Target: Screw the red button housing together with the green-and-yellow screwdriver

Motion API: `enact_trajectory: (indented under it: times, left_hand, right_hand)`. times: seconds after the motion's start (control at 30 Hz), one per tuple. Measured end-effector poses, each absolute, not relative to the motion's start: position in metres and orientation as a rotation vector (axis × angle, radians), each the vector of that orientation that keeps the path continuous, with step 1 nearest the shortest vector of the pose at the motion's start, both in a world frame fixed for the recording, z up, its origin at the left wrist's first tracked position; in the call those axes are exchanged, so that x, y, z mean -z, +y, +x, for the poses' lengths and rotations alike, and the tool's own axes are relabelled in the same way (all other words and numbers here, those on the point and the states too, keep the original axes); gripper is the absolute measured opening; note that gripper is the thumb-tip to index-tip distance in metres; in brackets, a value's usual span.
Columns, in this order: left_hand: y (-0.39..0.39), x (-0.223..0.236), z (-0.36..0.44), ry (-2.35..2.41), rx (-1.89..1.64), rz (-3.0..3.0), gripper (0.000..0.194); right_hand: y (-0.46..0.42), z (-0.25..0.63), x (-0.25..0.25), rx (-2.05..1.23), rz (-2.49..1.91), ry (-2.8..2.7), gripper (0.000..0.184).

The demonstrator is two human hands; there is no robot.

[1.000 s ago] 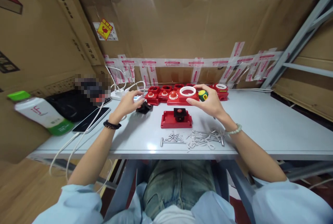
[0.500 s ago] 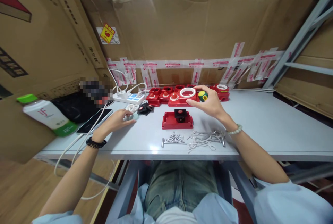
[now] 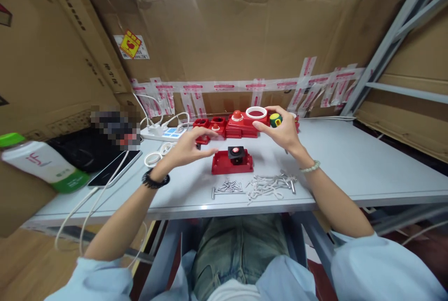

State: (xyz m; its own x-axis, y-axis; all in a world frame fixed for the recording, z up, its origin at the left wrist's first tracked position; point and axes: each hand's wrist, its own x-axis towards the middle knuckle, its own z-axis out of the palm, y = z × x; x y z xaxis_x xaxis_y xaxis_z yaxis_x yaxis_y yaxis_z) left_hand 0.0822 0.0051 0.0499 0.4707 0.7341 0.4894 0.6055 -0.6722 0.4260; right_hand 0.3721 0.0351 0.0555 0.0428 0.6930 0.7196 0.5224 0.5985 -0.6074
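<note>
Red rectangular plastic cover with a red dome and a white ring (image 3: 242, 126): gripped at its right end by the thumb and fingers of the right hand (image 3: 286, 134); held from one side only, it could tilt or slip should the thumb ease.
Green-and-yellow handle (image 3: 276, 120): apparently a screwdriver's, tucked in the same right hand; sharing the grip, it could drop or knock the cover if the fingers shift.
Black square block with a red centre (image 3: 236, 151): stands in the right half of the open red plastic tray (image 3: 220, 166), rising above its wall; a low sweep by the left hand (image 3: 188, 149) could tip it.
Silver screws (image 3: 230, 185): loosely heaped on the grey-white bench (image 3: 350, 165), near its front edge beside the white cords tangled with silver pieces (image 3: 271, 188); a dragging wrist could scatter the first or snag the second.
Left hand: open, thumb and fingers apart, nothing visible between them; whether the fingertips touch the red housings behind (image 3: 201, 123) cannot be told.
Red tray: on the bench between the hands, its far left corner near the left thumb, the right hand beyond it and to the right.
Red cover: past the tray on its far side, in the right hand and apart from the left.
</note>
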Motion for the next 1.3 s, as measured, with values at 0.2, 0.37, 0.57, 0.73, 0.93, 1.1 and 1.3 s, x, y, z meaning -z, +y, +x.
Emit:
enact_trajectory:
  times: [0.2,0.37,0.57,0.73,0.93,1.1,1.3]
  left_hand:
    - [0.025,-0.041,0.133,1.007,-0.894,2.500,0.034]
    - [0.030,-0.029,0.130,1.026,-0.878,2.504,0.032]
    - [0.029,-0.028,0.130,1.029,-0.837,2.523,0.032]
    - [0.028,-0.028,0.131,1.055,-0.833,2.537,0.032]
    - [0.028,-0.028,0.130,1.075,-0.806,2.558,0.032]
    - [0.029,-0.028,0.130,1.056,-0.785,2.561,0.032]
    - [0.030,-0.028,0.129,1.019,-0.798,2.538,0.031]
  right_hand:
    - [0.039,0.375,-0.054,-0.151,-1.062,-1.601,0.055]
    - [0.039,0.374,-0.053,-0.134,-1.052,-1.619,0.055]
    - [0.040,0.373,-0.052,-0.106,-1.072,-1.631,0.055]
    - [0.039,0.372,-0.052,-0.093,-1.088,-1.638,0.055]
    - [0.039,0.372,-0.052,-0.112,-1.077,-1.636,0.056]
    - [0.038,0.372,-0.052,-0.125,-1.084,-1.640,0.056]
    - [0.039,0.372,-0.052,-0.133,-1.078,-1.648,0.056]
